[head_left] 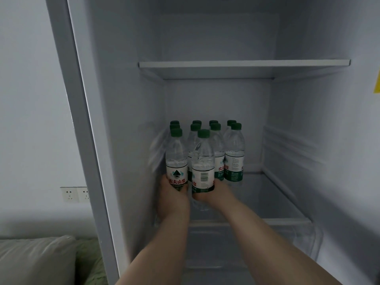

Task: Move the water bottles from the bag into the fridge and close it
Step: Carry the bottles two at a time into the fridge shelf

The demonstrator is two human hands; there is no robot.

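The fridge (pixel 115 99) stands open in front of me. Several clear water bottles with green caps and white-green labels (pixel 234 157) stand in rows at the back left of its lower glass shelf (pixel 277 194). My left hand (pixel 173 199) grips the base of one bottle (pixel 176 159) at the left front of the group. My right hand (pixel 213 195) holds another bottle (pixel 203 163) upright beside it, just in front of the rows. Both bottles are at shelf height; I cannot tell whether they rest on the glass. The bag is out of view.
An empty upper shelf (pixel 244 63) spans the fridge above the bottles. A clear drawer (pixel 267 239) sits below the lower shelf. Wall sockets (pixel 75 194) and a grey cushion (pixel 37 262) lie left of the fridge. A yellow sticker (pixel 377 83) marks the right wall.
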